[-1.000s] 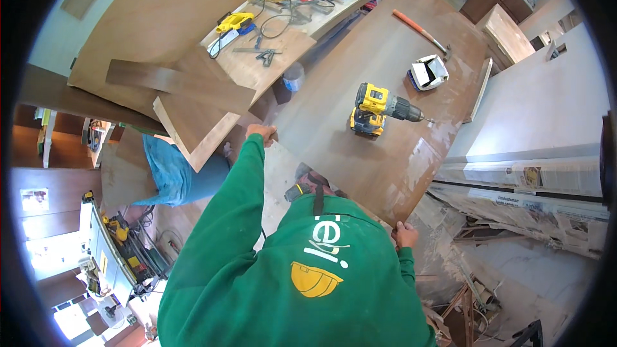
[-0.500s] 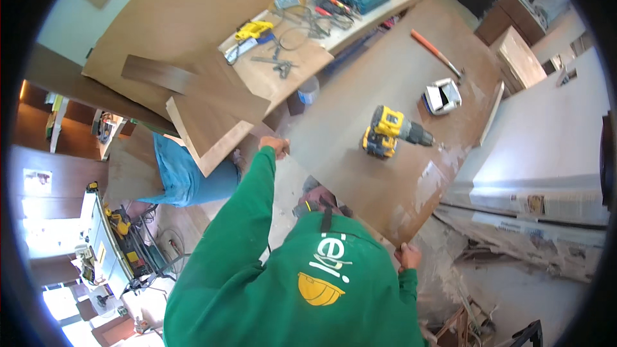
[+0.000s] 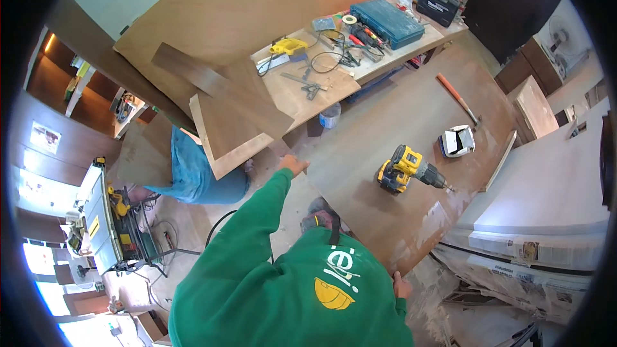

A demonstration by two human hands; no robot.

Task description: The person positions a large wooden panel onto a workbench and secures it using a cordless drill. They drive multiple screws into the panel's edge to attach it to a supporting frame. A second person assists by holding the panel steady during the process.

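Observation:
A large brown wooden board (image 3: 360,135) lies in front of me, its short edge towards my body. My left hand (image 3: 295,164) is closed at the board's near left corner. At the near right corner, my right hand (image 3: 402,284) has its fingers closed on the edge, partly hidden underneath. On the board a yellow and black cordless drill (image 3: 403,170) stands on its battery, bit pointing right. Beyond it are an opened white box (image 3: 457,141) and a hammer (image 3: 457,97) with an orange handle.
At the left, a workbench (image 3: 334,90) bears a teal tool case (image 3: 387,22), a yellow power tool (image 3: 288,46), cables and hand tools. Brown wood panels (image 3: 225,103) jut over its near end. A blue bin (image 3: 212,177) and a table saw (image 3: 106,218) stand left.
The view has shifted, so the bench and board appear further right and lower. Both hands stay at the board's near corners. The drill, box and hammer keep their places on it.

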